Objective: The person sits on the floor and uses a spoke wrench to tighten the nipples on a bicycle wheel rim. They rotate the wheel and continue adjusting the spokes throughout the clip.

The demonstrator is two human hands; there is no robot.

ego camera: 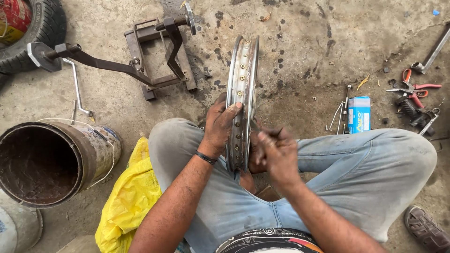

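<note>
Rusty bucket (pixel 44 161), yellow bag (pixel 126 197), pliers (pixel 415 89) (red-handled) on the concrete floor (pixel 300 51)

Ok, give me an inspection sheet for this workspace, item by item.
Surface: stained, cracked concrete floor.
Job's things: metal wheel rim standing upright between the seated person's knees.
Clutter: red-handled pliers, blue box, loose spokes, yellow bag.
Grippers: left hand grips the rim's edge; right hand pinches a thin dark tool beside the rim.
Cables: nothing seen.
Surroundings: rusty drum, iron stand, tyre, sandal.
</note>
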